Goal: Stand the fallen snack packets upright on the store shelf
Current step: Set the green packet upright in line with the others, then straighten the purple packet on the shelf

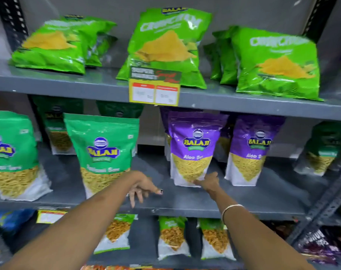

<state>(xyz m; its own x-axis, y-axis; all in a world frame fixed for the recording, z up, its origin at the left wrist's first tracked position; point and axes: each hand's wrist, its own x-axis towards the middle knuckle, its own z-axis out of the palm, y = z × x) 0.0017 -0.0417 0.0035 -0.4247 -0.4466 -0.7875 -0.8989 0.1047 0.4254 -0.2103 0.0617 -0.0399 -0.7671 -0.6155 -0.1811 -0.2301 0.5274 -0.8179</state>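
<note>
The purple packet (193, 147) stands on the middle shelf (185, 209), our right hand (209, 182) touching its base, fingers loose, left hand (144, 189) spread empty; we should square it gently.

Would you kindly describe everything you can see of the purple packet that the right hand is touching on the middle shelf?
The purple packet is a glossy plastic stand-up pouch, purple above and white at the base, with a Balaji logo, the words "Aloo Se…" and a clear window showing thin yellow sev. It stands upright on the grey middle shelf, leaning slightly, in front of more purple pouches. The right hand touches its lower right corner with its fingertips; no closed grip is visible. The left hand hovers apart from it.
</note>
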